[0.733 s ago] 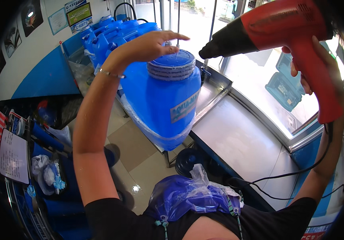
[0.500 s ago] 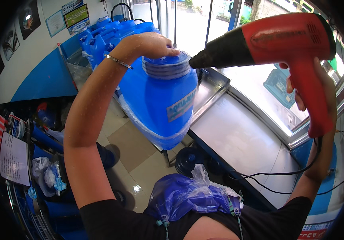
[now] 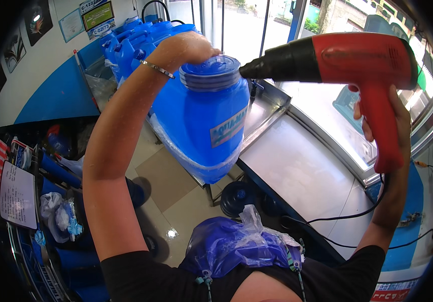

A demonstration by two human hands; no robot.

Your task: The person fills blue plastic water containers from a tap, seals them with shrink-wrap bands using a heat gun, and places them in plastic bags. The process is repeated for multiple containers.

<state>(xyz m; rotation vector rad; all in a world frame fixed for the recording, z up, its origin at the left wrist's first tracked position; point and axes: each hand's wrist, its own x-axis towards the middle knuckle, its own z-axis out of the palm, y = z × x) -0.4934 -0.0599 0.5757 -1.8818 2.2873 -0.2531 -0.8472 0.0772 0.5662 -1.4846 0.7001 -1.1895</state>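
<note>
A large blue water container (image 3: 201,126) stands upright ahead of me, with a round blue lid (image 3: 211,65) and a pale ribbed band (image 3: 210,80) around its neck. My left hand (image 3: 189,46) is bent over the lid's far left edge; most of its fingers are hidden behind the hand, so their grip is unclear. My right hand (image 3: 400,108) is wrapped around the handle of a red and black heat gun (image 3: 362,60). Its dark nozzle points left, close beside the neck and lid. A black cord hangs from the handle.
More blue containers (image 3: 136,43) crowd behind at the left. A metal-topped bench (image 3: 297,161) runs to the right beneath a glass window. Dark round bottles (image 3: 239,199) sit on the tiled floor. Cluttered racks with a written sheet (image 3: 19,196) stand at lower left.
My left hand has drawn back toward the lid's far edge. The heat gun has dropped slightly, its handle shifting left. The lid and neck, blurred before, look sharper now.
</note>
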